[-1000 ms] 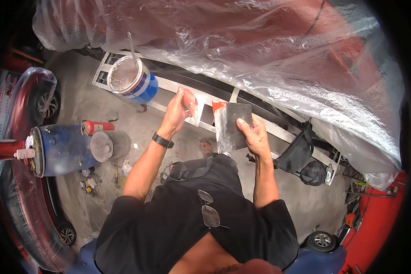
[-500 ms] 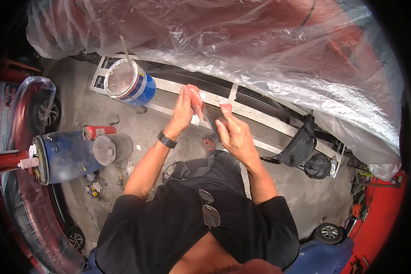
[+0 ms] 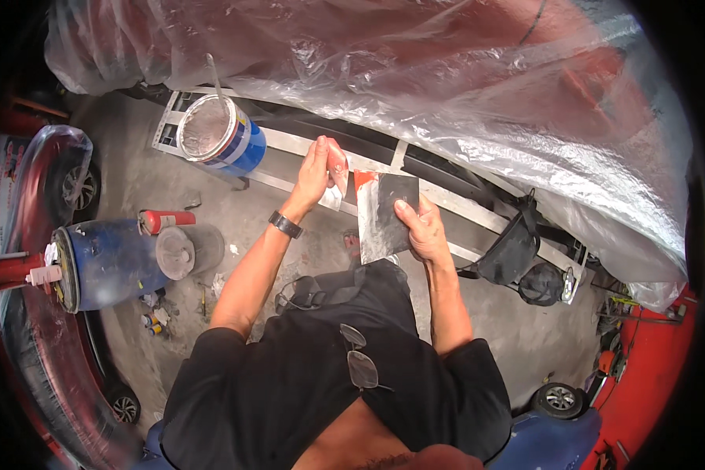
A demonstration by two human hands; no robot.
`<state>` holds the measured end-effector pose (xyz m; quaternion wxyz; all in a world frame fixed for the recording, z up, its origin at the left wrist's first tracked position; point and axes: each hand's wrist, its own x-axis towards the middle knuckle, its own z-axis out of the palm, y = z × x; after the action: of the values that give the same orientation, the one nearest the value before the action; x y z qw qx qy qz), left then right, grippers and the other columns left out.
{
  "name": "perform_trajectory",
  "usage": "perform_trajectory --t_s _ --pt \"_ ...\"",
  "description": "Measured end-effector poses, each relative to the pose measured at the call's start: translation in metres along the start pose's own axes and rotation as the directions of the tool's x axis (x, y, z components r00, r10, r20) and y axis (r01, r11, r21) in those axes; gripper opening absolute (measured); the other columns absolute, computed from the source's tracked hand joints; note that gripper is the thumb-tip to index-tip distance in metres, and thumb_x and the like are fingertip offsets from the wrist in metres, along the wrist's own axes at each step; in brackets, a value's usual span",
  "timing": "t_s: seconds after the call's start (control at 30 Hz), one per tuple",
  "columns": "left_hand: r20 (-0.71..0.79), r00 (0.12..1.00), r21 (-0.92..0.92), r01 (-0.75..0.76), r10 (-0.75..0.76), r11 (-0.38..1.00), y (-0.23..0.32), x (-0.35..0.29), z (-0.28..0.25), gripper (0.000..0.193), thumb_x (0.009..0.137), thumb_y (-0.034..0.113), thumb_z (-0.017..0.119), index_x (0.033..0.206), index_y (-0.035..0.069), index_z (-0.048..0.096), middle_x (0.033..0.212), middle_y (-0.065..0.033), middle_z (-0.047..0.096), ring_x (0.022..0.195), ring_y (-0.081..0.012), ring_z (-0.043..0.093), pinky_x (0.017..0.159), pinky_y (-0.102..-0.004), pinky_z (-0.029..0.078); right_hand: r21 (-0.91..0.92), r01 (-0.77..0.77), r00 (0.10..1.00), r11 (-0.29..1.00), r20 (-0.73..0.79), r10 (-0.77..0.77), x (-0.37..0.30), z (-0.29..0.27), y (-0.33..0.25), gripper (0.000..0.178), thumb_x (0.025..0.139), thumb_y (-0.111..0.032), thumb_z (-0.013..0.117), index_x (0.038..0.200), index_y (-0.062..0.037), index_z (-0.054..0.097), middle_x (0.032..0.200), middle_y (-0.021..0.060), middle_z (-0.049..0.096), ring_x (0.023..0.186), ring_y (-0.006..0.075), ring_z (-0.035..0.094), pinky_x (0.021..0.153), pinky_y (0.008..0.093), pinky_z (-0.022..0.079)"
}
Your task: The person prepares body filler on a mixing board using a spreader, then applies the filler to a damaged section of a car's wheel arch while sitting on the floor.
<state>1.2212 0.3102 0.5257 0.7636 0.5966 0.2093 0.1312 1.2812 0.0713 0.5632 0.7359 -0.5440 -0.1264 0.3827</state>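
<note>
My left hand point(image 3: 315, 168) grips a small flat spreader point(image 3: 338, 166) smeared with red paste, held upright in front of me. A black watch point(image 3: 285, 224) sits on that wrist. My right hand point(image 3: 420, 229) holds a dark rectangular mixing board point(image 3: 385, 213) by its right edge, thumb on its face. A patch of red paste point(image 3: 365, 180) sits at the board's upper left corner, right beside the spreader's edge. Both hands are raised over a white metal rack point(image 3: 454, 202) below the plastic-covered red vehicle body point(image 3: 415, 70).
An open blue-and-white tin point(image 3: 215, 133) with a stick in it stands on the rack's left end. A blue drum point(image 3: 106, 262), a grey bucket point(image 3: 184, 251) and a red canister point(image 3: 168, 219) lie on the concrete floor at left. A black bag point(image 3: 517, 254) hangs at right.
The right hand has turned the dark board back to face me after holding it edge-on. The left hand has brought the spreader to the board's upper left corner.
</note>
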Motion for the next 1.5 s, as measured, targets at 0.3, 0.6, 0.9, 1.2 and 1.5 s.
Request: perform_trajectory --t_s 0.3,0.6,0.9,1.2,1.5 --pt "-0.182 0.97 0.612 0.242 -0.164 0.753 -0.076 0.024 0.015 0.06 0.091 0.058 0.059 0.101 0.0 0.067 0.086 -0.0141 0.071 0.074 -0.0209 0.067 0.064 -0.0353 0.052 -0.324 0.002 0.96 0.946 -0.265 -0.092 -0.023 -0.057 -0.002 0.03 0.096 -0.021 0.063 0.118 0.0001 0.062 0.099 0.0009 0.065 0.086 0.0072 0.056 0.079 0.0247 0.047" --pt "-0.111 0.993 0.823 0.071 0.037 0.564 -0.119 0.018 0.039 0.053 0.089 0.048 0.063 0.1 -0.003 0.057 0.089 -0.0249 0.068 0.084 -0.0423 0.066 0.074 -0.0487 0.05 -0.345 -0.087 0.867 0.934 -0.488 -0.099 -0.052 -0.097 -0.004 0.027 0.096 -0.021 0.063 0.112 0.0008 0.064 0.095 0.0013 0.067 0.085 0.0076 0.056 0.078 0.0253 0.047" --pt "-0.063 0.995 0.859 0.013 0.08 0.512 -0.09 0.008 0.033 0.038 0.095 0.038 0.056 0.103 0.001 0.056 0.093 -0.0243 0.067 0.093 -0.0429 0.064 0.083 -0.0477 0.049 -0.241 -0.096 0.882 0.966 -0.47 -0.03 -0.051 -0.105 0.018 0.031 0.096 -0.021 0.063 0.116 0.003 0.062 0.103 0.0051 0.068 0.091 0.0106 0.059 0.084 0.0276 0.047" --pt "-0.316 0.938 0.773 0.341 -0.142 0.535 -0.115 0.015 -0.078 0.056 0.077 0.046 0.076 0.113 0.003 0.067 0.106 -0.0162 0.07 0.106 -0.0341 0.063 0.101 -0.0498 0.038 0.037 0.058 0.923 0.998 -0.382 -0.039 -0.016 -0.097 0.001 0.037 0.097 -0.019 0.061 0.127 0.002 0.055 0.114 0.0079 0.066 0.099 0.0143 0.062 0.089 0.0309 0.049" --pt "-0.26 0.932 -0.581 0.057 -0.251 0.812 -0.041 -0.087 -0.107 0.029 0.097 0.022 0.062 0.119 0.002 0.059 0.111 -0.0055 0.067 0.102 -0.016 0.066 0.091 -0.0347 0.053 -0.624 0.408 0.913 0.666 0.298 -0.28 0.036 0.019 -0.024 0.017 0.079 0.007 0.061 0.094 -0.0013 0.063 0.098 0.0086 0.068 0.09 0.0176 0.065 0.085 0.0336 0.048"
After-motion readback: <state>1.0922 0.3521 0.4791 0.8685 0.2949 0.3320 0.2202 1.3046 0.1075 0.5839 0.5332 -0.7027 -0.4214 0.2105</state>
